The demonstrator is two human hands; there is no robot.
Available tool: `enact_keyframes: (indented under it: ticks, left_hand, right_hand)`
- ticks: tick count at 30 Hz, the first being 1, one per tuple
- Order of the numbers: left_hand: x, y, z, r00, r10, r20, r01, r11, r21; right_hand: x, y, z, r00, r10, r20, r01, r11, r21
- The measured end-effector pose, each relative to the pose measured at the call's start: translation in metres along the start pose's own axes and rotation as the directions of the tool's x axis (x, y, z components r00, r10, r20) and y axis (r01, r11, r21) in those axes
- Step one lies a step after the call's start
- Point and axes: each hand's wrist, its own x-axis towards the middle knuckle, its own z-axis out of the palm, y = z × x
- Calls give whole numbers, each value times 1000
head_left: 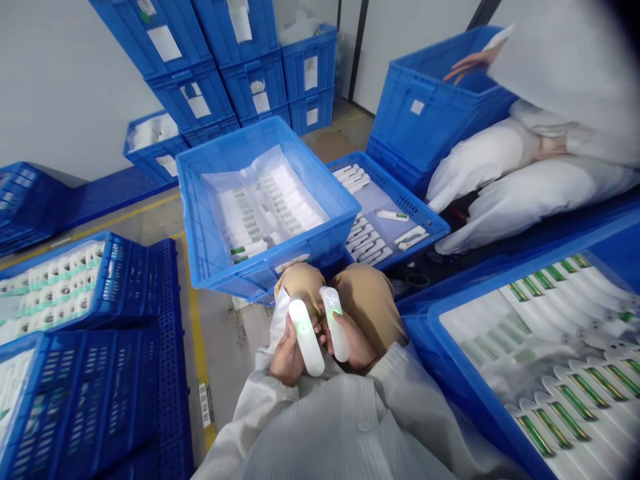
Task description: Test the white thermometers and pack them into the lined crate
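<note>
My left hand (289, 355) is closed around a white infrared thermometer (307, 337) with a green glow on its face. In my right hand (356, 341) is a second white thermometer (334, 320), its lit display showing digits and a green light under the thumb. Both are held side by side above my lap, tops pointing away from me. Just beyond my knees stands a blue crate (270, 267) lined with white sheeting. Rows of white thermometers (285, 193) lie in it, a few near its front edge showing green-and-gold batteries.
A shallow blue tray (430, 227) with white units sits behind the crate. At right, a blue bin (450, 360) holds battery-fitted units. Stacked blue crates (190, 93) stand at the back, vented crates (110, 373) at left. A co-worker's hand (473, 63) reaches over a tall bin (415, 127).
</note>
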Motion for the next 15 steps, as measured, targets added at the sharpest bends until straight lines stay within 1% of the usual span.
enact_keyframes:
  ticks: [2, 5, 10, 15]
  left_hand:
    - [-1, 0, 0, 1000, 14, -26, -15, 1000, -19]
    - [0, 1, 1, 999, -1, -46, -1, 999, -41]
    - [2, 0, -3, 998, 23, -50, -25, 999, -41]
    - [3, -2, -9, 1000, 0, -31, 0, 1000, 8]
  right_hand:
    - [1, 1, -1, 1000, -8, 3, 8, 1000, -8]
    - [2, 3, -2, 1000, -2, 9, 3, 1000, -14]
    - [2, 5, -2, 1000, -23, 10, 23, 1000, 7]
    - [3, 7, -3, 1000, -31, 3, 31, 999, 18]
